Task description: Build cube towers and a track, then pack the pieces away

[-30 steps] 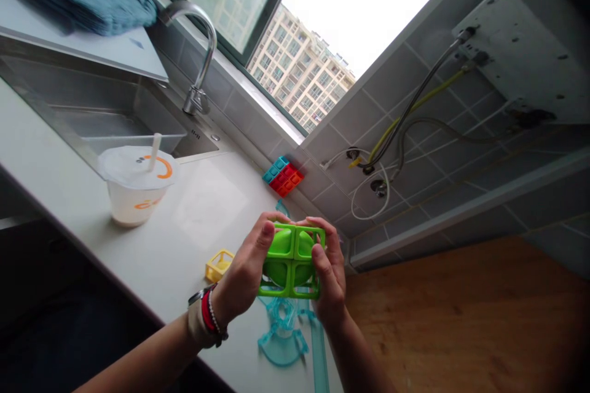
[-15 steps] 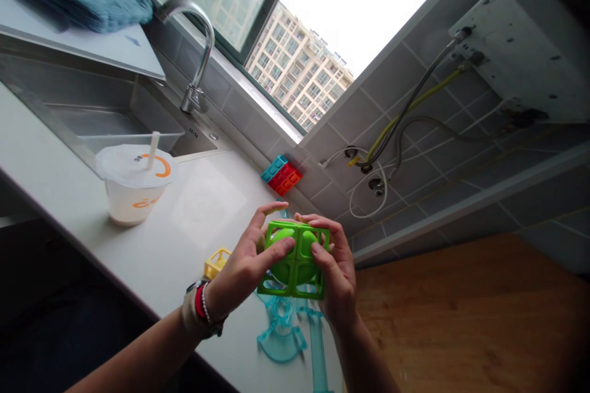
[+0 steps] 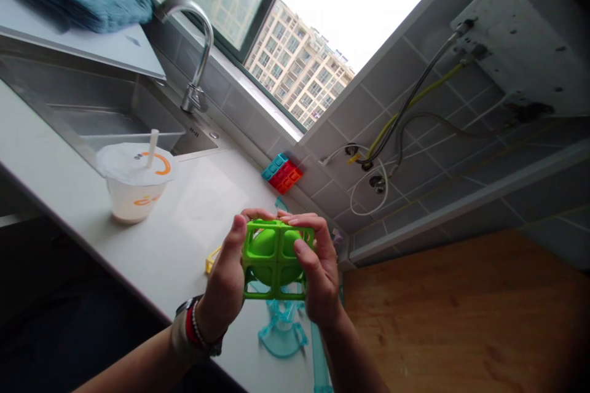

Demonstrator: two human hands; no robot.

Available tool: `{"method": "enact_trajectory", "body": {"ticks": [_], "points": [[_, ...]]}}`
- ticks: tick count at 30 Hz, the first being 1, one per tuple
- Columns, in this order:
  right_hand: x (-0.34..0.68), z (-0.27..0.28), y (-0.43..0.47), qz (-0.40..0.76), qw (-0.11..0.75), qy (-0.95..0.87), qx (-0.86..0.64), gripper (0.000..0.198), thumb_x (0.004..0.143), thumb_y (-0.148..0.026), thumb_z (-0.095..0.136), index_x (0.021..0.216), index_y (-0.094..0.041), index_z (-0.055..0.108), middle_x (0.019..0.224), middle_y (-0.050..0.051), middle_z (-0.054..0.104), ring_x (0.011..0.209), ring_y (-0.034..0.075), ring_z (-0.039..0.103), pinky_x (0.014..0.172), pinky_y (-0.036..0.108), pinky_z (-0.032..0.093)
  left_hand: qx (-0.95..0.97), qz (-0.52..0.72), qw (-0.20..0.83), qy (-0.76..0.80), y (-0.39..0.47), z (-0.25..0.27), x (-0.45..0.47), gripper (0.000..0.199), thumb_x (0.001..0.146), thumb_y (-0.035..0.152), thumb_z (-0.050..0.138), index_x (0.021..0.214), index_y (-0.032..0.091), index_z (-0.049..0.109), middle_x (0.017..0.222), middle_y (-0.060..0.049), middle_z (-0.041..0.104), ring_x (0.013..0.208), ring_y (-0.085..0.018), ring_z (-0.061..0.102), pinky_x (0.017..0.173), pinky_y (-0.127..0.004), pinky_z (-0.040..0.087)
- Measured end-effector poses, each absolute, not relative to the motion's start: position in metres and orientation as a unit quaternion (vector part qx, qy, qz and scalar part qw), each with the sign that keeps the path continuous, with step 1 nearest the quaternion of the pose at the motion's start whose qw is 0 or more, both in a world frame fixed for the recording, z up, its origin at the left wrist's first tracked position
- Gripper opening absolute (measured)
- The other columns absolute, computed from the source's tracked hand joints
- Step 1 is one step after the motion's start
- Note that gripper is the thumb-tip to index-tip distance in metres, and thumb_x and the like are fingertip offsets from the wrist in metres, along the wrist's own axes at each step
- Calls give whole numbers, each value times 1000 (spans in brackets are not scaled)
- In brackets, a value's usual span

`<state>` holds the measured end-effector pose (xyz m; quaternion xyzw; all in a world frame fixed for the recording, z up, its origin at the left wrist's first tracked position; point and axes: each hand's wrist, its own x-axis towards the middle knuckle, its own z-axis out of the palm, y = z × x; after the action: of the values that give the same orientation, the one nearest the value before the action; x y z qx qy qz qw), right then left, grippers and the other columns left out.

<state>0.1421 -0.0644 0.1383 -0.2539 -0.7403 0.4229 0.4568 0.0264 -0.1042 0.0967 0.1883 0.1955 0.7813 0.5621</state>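
Note:
Between my two hands is a green plastic cube frame (image 3: 275, 263) with a rounded green shape inside it. My left hand (image 3: 227, 276) grips its left side, the thumb raised along the edge and the other fingers behind the top. From the right, my right hand (image 3: 321, 264) holds it with the thumb on the front and fingers over the top. Below on the counter lie translucent teal plastic pieces (image 3: 283, 338), partly hidden by the cube frame. A yellow frame piece (image 3: 212, 260) shows only in part behind my left hand.
A red and blue block piece (image 3: 282, 173) rests against the tiled wall. On the white counter (image 3: 203, 190) stands a lidded cup with a straw (image 3: 136, 184), near the sink (image 3: 106, 104) and faucet (image 3: 196, 61). A wooden surface (image 3: 461, 313) lies to the right.
The green cube frame has shifted slightly left and turned. My left thumb has moved off its front face to the left edge, and my left fingers have closed over the back.

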Motion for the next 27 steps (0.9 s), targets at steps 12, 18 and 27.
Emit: {"method": "enact_trajectory", "body": {"ticks": [12,18,27], "points": [[151,131,-73,404,499,-714,-281,25,93,-30,53,113,-29,67,118,6,66,120,31,61,108,53,47,286,733,549,282,-108,101,23,32,96,52,63,111,25,62,96,-1,72,79,-19,67,66,-27,51],[153,129,-74,396,497,-710,-302,26,93,-32,52,113,-29,67,113,6,65,109,29,62,100,49,49,299,717,567,274,-108,99,24,31,98,53,61,114,26,61,81,3,67,64,-14,61,65,-25,51],[158,124,-73,389,496,-713,-306,23,96,-34,52,115,-30,64,118,6,64,114,29,62,106,51,48,379,691,542,294,-104,99,17,40,84,38,82,113,25,59,96,-2,72,83,-20,70,73,-27,57]]}}
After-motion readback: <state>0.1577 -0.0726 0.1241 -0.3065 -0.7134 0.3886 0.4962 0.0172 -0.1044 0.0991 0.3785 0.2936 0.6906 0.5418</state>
